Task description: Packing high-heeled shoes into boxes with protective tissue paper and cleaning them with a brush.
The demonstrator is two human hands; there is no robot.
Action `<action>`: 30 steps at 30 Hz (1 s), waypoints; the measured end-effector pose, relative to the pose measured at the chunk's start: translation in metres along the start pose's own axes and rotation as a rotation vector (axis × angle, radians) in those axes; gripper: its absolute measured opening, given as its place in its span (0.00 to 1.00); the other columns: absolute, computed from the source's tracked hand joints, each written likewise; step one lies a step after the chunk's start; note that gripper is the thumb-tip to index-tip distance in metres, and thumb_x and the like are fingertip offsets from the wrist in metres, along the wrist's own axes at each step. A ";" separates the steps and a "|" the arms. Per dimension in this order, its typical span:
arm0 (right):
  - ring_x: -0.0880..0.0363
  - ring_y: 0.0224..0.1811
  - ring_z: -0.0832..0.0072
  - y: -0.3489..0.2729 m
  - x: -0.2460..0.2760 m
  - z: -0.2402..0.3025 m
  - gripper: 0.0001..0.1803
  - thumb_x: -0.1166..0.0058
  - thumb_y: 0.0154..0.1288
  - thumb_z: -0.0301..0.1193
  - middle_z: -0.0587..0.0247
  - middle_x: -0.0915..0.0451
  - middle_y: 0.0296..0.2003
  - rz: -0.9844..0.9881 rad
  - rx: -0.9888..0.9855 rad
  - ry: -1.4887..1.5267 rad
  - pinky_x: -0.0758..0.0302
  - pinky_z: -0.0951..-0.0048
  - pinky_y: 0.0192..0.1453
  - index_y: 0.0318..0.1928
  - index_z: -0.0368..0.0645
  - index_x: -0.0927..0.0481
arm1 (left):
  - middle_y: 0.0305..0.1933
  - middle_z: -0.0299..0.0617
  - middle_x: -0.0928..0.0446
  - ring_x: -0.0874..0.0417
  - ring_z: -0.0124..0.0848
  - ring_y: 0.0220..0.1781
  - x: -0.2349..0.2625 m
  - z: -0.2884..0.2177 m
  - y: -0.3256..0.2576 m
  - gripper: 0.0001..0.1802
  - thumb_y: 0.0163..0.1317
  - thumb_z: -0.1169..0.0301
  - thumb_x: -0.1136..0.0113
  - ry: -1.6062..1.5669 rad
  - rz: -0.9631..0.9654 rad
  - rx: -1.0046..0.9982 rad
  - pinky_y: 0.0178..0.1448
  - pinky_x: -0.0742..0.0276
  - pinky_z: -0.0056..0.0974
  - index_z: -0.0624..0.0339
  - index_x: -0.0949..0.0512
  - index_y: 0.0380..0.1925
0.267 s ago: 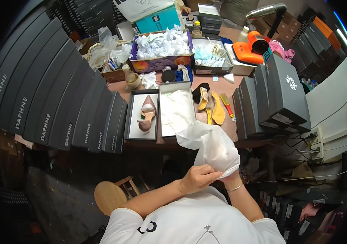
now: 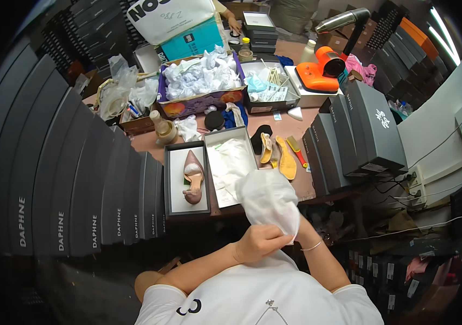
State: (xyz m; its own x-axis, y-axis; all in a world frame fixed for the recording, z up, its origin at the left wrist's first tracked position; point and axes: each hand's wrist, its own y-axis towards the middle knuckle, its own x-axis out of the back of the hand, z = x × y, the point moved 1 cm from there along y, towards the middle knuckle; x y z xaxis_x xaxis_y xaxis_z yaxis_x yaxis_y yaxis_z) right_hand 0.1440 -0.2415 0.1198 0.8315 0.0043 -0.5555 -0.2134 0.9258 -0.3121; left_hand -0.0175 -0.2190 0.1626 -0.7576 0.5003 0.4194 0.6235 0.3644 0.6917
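Between my hands is a thin white cloth bag (image 2: 269, 197), its far end just over the near edge of an open grey box (image 2: 207, 179) holding white wrapping. My left hand (image 2: 265, 241) pinches the bag's open edge. My right hand (image 2: 306, 230) reaches inside the bag up to about the wrist; its fingers are covered, and whether they hold anything does not show. Left of that box, a second open grey box (image 2: 169, 187) holds a pinkish pointed slingback heel (image 2: 192, 179). Yellow insole-shaped pieces (image 2: 286, 157) and a red-and-yellow brush (image 2: 297, 151) lie to the right.
Grey shoe boxes stack high at left (image 2: 68, 179) and right (image 2: 369, 130). Farther back are a purple carton (image 2: 198, 103) of crumpled paper, a tray (image 2: 263, 107) of small items, an orange device (image 2: 315, 78) and a tape roll (image 2: 168, 132). Another person's hand (image 2: 234, 26) shows at the back.
The bag's loose tail, which trailed left, now spreads fuller and points up and away over my right hand. My left hand keeps its pinch. The whole view has shifted slightly.
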 end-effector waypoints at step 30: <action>0.34 0.64 0.63 0.104 -0.026 0.036 0.29 0.54 0.69 0.41 0.52 0.33 0.61 0.065 0.634 -1.478 0.31 0.62 0.64 0.66 0.42 0.38 | 0.59 0.49 0.28 0.26 0.40 0.60 0.032 0.148 -0.010 0.35 0.58 0.57 0.36 -1.453 -0.982 1.270 0.65 0.29 0.50 0.59 0.37 0.61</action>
State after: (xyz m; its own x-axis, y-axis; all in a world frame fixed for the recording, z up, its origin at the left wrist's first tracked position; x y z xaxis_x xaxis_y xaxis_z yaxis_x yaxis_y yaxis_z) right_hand 0.1189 -0.1315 0.1297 0.6528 0.0426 0.7563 -0.3420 0.9075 0.2440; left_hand -0.0199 -0.0905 0.0823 -0.5721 -0.2616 -0.7773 0.4550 0.6873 -0.5662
